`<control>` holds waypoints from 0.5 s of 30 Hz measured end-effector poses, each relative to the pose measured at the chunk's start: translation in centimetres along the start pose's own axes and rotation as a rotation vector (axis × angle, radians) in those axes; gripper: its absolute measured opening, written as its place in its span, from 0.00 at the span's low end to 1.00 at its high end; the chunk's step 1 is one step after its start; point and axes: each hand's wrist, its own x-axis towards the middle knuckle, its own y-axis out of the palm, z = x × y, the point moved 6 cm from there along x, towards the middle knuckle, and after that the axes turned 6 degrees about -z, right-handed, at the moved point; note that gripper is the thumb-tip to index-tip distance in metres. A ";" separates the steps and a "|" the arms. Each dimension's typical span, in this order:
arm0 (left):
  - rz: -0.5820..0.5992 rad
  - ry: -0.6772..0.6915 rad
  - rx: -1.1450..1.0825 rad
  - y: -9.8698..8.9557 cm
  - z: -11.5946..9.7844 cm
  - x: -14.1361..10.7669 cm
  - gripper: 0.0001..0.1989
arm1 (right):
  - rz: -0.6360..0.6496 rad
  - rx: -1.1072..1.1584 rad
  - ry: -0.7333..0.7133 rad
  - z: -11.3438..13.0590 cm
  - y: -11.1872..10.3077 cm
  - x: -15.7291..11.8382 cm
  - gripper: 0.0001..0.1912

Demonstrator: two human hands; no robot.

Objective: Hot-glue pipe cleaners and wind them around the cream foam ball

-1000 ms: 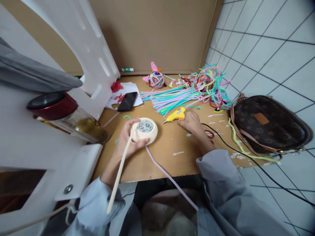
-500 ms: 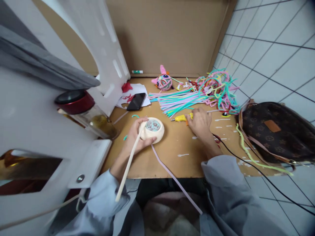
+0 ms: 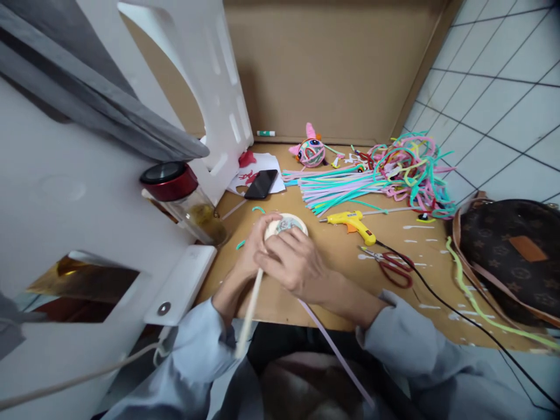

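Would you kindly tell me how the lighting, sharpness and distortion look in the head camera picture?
Head view: soft, fairly even light, with a faint shadow on the left of the brown backboard; head view: wide-angle distortion skews the wall tiles and stretches the handbag; head view: the cream pipe cleaner blurs toward its lower end, the yellow glue gun looks sharper.

Round cream piece (image 3: 289, 223) partly hidden beneath right hand (image 3: 295, 262), dark handbag (image 3: 494, 245) cut off at right edge

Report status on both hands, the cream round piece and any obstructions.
Left hand gripping cream round piece. Right hand over it, hiding much of it. Yellow hot glue gun and red-handled scissors lie apart from both hands.
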 end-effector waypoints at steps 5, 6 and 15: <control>0.053 0.059 0.015 -0.1 -1.5 0.2 0.31 | -0.013 0.322 0.308 -3.5 -1.0 -2.3 0.13; 0.059 0.055 0.042 -0.1 -1.6 0.2 0.31 | -0.027 0.400 0.411 -4.3 -1.2 -2.8 0.12; 0.085 0.019 0.056 -0.1 -2.0 0.1 0.32 | -0.099 0.789 1.063 -8.0 0.4 -5.9 0.04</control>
